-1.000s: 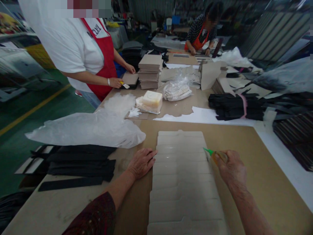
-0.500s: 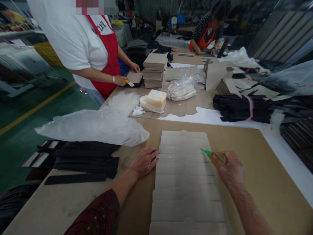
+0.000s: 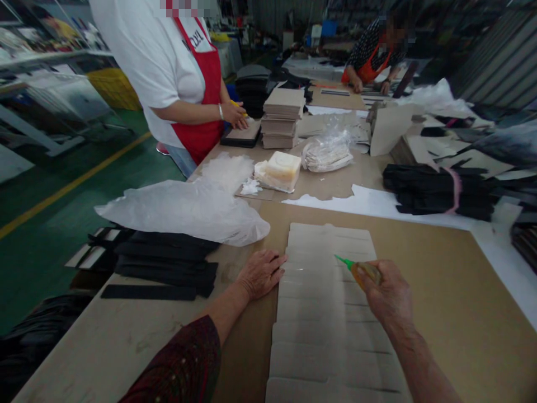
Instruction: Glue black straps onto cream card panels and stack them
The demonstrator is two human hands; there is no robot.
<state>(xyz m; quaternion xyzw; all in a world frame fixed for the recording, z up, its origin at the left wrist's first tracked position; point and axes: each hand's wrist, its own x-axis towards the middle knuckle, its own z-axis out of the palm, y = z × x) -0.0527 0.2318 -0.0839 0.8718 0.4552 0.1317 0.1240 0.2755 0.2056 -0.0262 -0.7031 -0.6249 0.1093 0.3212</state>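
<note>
A fanned row of pale grey card pieces (image 3: 327, 313) lies overlapped on a brown board (image 3: 436, 280) in front of me. My left hand (image 3: 260, 273) rests flat on the board, fingers stretched, fingertips touching the left edge of the cards. My right hand (image 3: 384, 294) is closed round a small glue bottle (image 3: 361, 271) with a green nozzle, its tip pointing left just above the cards near the row's upper part.
Black strips (image 3: 163, 263) and a white plastic bag (image 3: 184, 207) lie at left. A pale block (image 3: 279, 170), a card stack (image 3: 282, 115) and black bundles (image 3: 440, 190) sit farther back. A person in a red apron (image 3: 184, 73) stands at left; another works at the far end.
The glue bottle's tip has moved leftward across the cards. The view has shifted left. The person in the red apron has lifted their hands off the pad toward their body.
</note>
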